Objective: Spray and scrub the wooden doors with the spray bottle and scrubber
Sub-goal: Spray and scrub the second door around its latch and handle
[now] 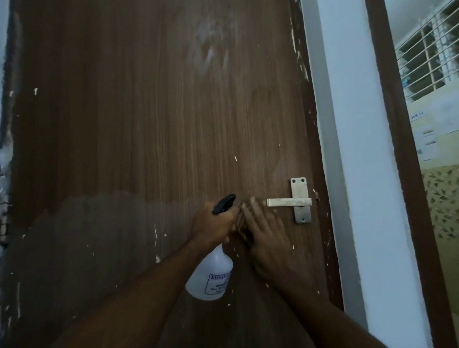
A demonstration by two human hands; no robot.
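A brown wooden door (135, 133) fills the view, with a paler worn band across its lower part and a whitish smear high up. My left hand (212, 223) grips the neck of a white spray bottle (211, 274) with a black trigger head, held close to the door. My right hand (265, 233) lies flat with straight fingers, pressing a brownish scrubber (243, 228) against the door just left of the metal lever handle (290, 202). Most of the scrubber is hidden under my fingers.
A grey and white door frame (354, 179) runs down the right side. Beyond it a second brown frame edge (407, 181) borders a room with a barred window (436, 59) and papers on the wall. Hinges (2, 229) sit at the door's left edge.
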